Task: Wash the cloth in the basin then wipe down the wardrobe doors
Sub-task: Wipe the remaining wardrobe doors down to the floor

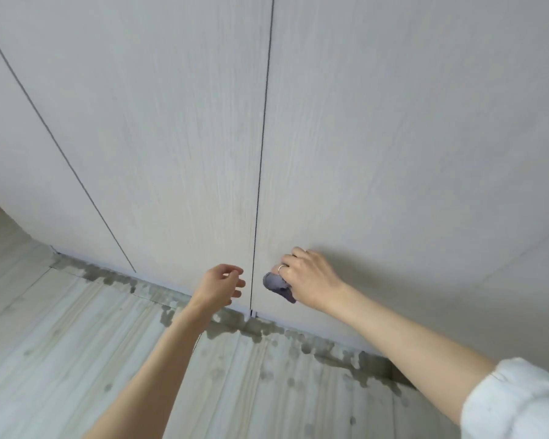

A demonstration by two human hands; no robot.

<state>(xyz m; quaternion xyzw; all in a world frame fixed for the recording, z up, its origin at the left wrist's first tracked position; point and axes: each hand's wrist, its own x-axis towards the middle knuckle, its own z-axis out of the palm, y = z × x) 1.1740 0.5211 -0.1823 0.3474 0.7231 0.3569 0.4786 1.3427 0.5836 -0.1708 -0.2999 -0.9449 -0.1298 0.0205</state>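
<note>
Your right hand (301, 277) grips the cloth (278, 285), fingers curled round it, low against the right door (393, 153). Your left hand (221, 285) hangs loosely curled, empty, just beside the seam (262, 153).

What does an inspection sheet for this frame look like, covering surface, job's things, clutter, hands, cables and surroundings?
Surface: pale wood-grain wardrobe doors, closed, dark seams between them.
Job's things: purple cloth bunched against the door low down, right of the middle seam; no basin in view.
Clutter: nothing seen.
Hands: right hand grips the cloth against the door; left hand holds nothing, fingers loosely curled, near the seam.
Cables: nothing seen.
Surroundings: light plank floor with dark blotches along the wardrobe base.
</note>
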